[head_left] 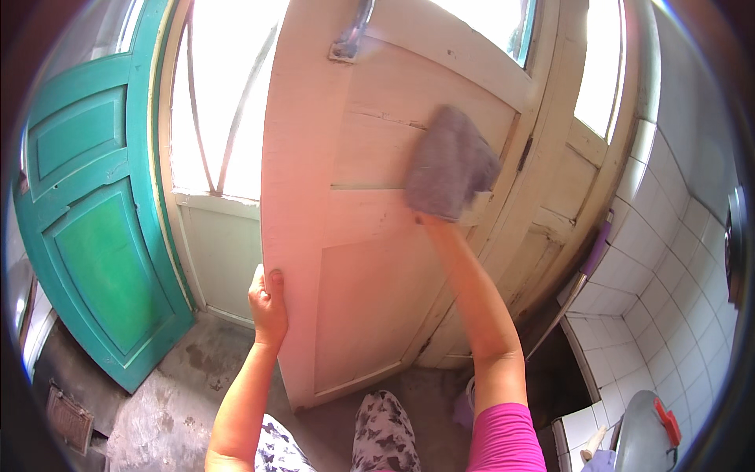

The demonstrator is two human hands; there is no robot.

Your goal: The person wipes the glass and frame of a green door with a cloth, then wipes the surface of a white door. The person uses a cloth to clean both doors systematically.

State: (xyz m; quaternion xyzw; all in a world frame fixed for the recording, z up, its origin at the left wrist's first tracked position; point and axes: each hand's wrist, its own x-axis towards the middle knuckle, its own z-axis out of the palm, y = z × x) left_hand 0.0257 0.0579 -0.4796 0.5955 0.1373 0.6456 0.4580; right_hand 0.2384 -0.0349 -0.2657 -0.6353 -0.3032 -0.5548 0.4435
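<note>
Cream-painted wood forms the door (370,299), just right of the left hand (270,308) and beyond the right hand (429,219). It looks stiff and fairly heavy, probably easiest to steady by the edge, where the left hand is clasped, thumb on the face. Next in size, the grey cloth (448,161) covers the right hand, blurred, so contact with the panel is unclear. It seems soft, light and foldable, best held bunched or spread under the palm; its folds hide the right fingers, so I cannot tell whether they grip. Smallest, the metal handle (346,49), well above the left hand, looks rigid, another likely hold.
</note>
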